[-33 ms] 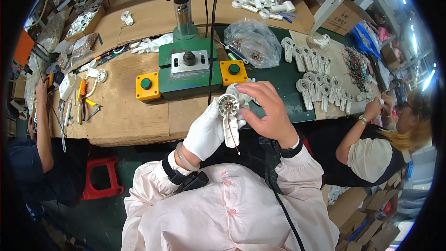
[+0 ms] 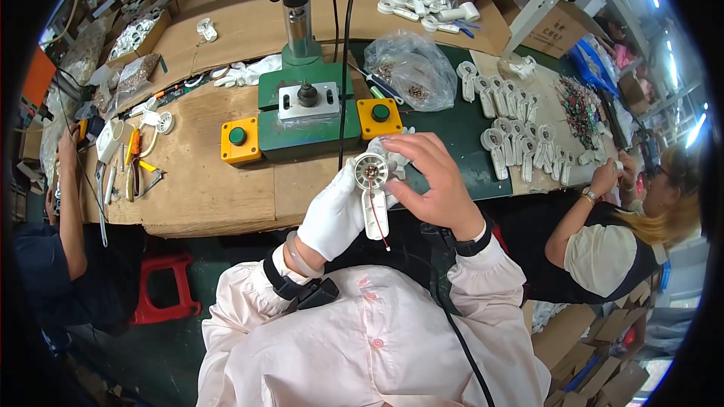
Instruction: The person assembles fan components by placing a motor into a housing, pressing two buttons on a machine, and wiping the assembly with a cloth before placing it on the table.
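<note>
My left hand (image 2: 332,215), in a white glove, is closed around a white plastic fan housing (image 2: 375,215). Its round head (image 2: 371,172) faces up, showing copper-coloured parts at the centre, and a thin red wire runs down the handle past its lower end. My right hand (image 2: 436,185) is bare and arched at the right of the head. Its thumb reaches the rim, while the fingers stretch out beyond the head, apart from the thumb. White shapes (image 2: 403,166) behind the housing are partly hidden by my hands; I cannot tell what they are.
Ahead stands a green press (image 2: 305,132) between two yellow button boxes (image 2: 240,140). Rows of similar housings (image 2: 520,139) lie right, near tangled wires (image 2: 579,109). A plastic bag (image 2: 411,71) lies behind. Tools (image 2: 134,162) are left. People sit on both sides; a red stool (image 2: 167,286) stands left.
</note>
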A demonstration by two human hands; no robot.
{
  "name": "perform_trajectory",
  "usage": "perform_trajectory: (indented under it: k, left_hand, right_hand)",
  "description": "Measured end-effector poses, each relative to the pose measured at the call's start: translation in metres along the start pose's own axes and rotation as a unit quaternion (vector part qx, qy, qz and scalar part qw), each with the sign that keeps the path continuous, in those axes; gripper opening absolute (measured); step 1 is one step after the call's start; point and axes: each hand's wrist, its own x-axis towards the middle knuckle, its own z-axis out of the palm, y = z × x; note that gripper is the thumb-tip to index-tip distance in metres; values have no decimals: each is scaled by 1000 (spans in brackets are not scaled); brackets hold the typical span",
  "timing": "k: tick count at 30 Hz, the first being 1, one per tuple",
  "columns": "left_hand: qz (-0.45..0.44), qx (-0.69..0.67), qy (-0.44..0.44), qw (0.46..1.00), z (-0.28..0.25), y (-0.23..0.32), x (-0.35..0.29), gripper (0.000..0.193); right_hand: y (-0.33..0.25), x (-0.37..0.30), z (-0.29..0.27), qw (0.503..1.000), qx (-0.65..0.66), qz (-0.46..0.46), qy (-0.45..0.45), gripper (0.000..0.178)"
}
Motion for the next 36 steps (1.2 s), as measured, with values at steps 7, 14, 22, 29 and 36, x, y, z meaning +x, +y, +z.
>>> perform_trajectory:
  k: [7,14,22,29,36]
  left_hand:
    - [10,-11,-14,1000,-5,8,-3,51]
    - [43,-30,-2,999,0,26,-14,48]
    - [81,-39,-18,996,-14,54,-18,43]
    - [125,60,-8,990,-21,57,-17,59]
    - [120,43,-20,992,-23,54,-14,52]
  right_hand:
    - [-1,9,14,998,35,-20,-57,58]
    - [-4,34,21,995,37,-14,-87,57]
    - [-7,85,42,997,50,-28,-53,55]
    - [-1,71,46,992,82,-41,-86,50]
    - [6,64,43,990,83,-25,-109,49]
